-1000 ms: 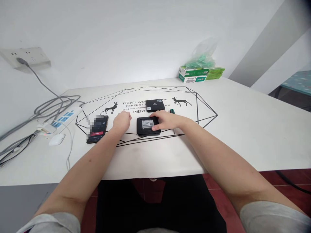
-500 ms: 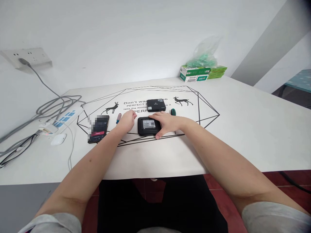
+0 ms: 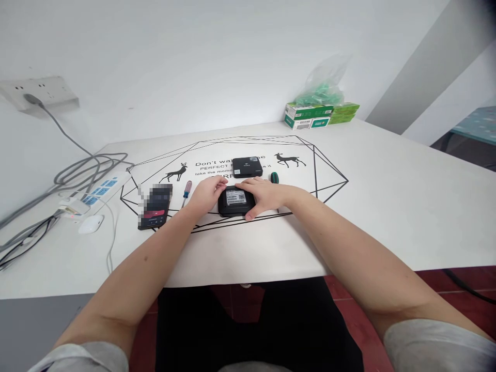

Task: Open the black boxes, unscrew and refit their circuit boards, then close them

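A flat black electronic box (image 3: 236, 207) with a white label on its upper face lies on the table in front of me. My right hand (image 3: 263, 196) spans its right side, thumb at the near edge and fingers at the far edge. Against its far left corner is my left hand (image 3: 209, 194), fingers bent and pressed together; anything small between them is hidden. Just beyond sits a second black piece (image 3: 248, 166) with small stickers, like a matching cover. One screwdriver (image 3: 187, 190) lies left of my left hand, and a green-and-black handle (image 3: 274, 177) shows beyond my right hand.
A phone (image 3: 155, 206) lies on the left, with a white earbud case (image 3: 91, 223), a power strip (image 3: 103, 190) and coiled grey cables (image 3: 104, 161) farther out. Green-and-white boxes (image 3: 308, 116) under a plastic bag (image 3: 323, 85) stand against the wall. The table's front edge is close to me.
My left hand has moved right, from beside the box to its far left corner. More of the left screwdriver now shows. My right hand stays on the box; the view has shifted slightly.
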Demonstrator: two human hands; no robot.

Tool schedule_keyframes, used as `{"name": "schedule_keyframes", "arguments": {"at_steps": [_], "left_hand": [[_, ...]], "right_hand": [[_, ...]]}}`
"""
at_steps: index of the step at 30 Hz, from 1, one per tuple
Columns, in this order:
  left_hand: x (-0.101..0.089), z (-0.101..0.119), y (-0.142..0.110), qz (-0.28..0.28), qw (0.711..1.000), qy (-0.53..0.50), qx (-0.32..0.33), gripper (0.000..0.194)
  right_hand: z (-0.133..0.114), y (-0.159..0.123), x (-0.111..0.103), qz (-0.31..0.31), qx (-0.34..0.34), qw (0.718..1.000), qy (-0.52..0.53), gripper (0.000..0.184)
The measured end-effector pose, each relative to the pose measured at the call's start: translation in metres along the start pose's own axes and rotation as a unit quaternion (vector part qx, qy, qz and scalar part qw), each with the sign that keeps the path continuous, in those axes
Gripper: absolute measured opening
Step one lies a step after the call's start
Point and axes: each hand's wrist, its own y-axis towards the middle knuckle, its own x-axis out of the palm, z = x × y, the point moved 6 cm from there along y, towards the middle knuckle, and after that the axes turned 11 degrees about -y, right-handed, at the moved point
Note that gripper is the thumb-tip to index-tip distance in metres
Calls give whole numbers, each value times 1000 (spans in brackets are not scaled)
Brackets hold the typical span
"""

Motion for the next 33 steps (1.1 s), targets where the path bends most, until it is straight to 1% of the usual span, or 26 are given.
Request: {"name": "schedule_keyframes", "arguments": {"at_steps": [3,6,11,14,16,19,21,23,24,25,26,27,28,29,30,31,32,33], "left_hand": [[0,-2,0,4,1000,-7,-7,20],[1,-1,1,-4,1000,-6,-10,20],[-1,6,0,-23,998,54,10,20],[-1,8,-2,-36,997,69,17,25],[-4,7,-2,-24,997,67,18,30],[-8,2,-1,8,997,72,12,34],[-10,-1,0,13,997,72,7,34],[-9,-2,-1,-7,998,61,10,33],[-7,-1,-2,-31,998,55,16,34],[-4,0,-4,-68,996,51,25,41],[-1,1,-7,-110,992,51,31,53],[2,2,-10,-154,986,56,33,69],[4,1,-13,-193,979,65,25,86],[4,-1,-16,-218,973,76,8,101],[3,-3,-18,-231,969,85,-10,111],[2,-5,-20,-235,967,91,-25,116],[0,-6,-21,-235,967,93,-34,118],[-1,-6,-21,-234,967,90,-35,117]], "right_hand": [[-1,0,0,0,-3,1000,-3,122],[-2,-1,1,-9,3,1000,-6,122],[-4,-2,-2,-11,15,1000,7,123],[-3,-1,-2,-6,13,1000,9,122],[-1,-1,-1,-5,11,1000,5,123],[2,-1,2,-6,3,1000,-1,125],[2,0,3,-5,-1,1000,5,126],[2,0,1,-2,-3,1000,15,124],[2,0,-1,4,1,1000,16,120],[4,0,-5,19,11,1000,12,113],[8,0,-10,44,34,998,2,104],[15,-1,-15,76,71,995,-12,94],[25,-4,-21,112,122,986,-29,83],[37,-8,-27,146,180,972,-45,74],[52,-14,-30,168,245,953,-57,66],[66,-19,-30,177,298,936,-62,62],[79,-23,-29,175,334,924,-63,61],[91,-25,-26,156,357,919,-58,61]]}}
